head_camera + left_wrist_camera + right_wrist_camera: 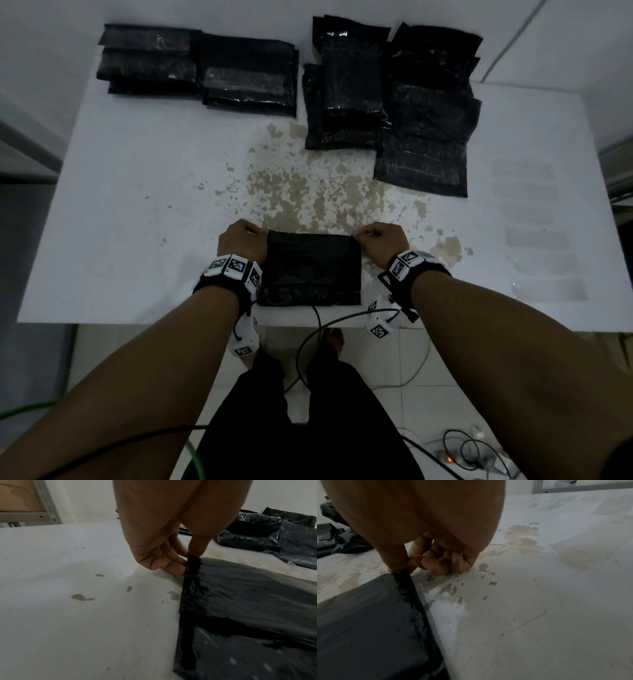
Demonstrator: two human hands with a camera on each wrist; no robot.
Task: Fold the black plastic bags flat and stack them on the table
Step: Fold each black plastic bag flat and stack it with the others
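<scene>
A black plastic bag lies folded on the white table near the front edge. My left hand pinches its far left corner between thumb and fingers; the left wrist view shows that hand holding the bag's upper layer lifted above the lower one. My right hand pinches the far right corner, and up close this hand grips the bag's edge with thumb and forefinger. Folded black bags lie in stacks at the back left and back right.
The table top has a patch of brown worn spots in its middle. Cables hang off the front edge down to the tiled floor, where more wires lie. A metal shelf frame stands to the left.
</scene>
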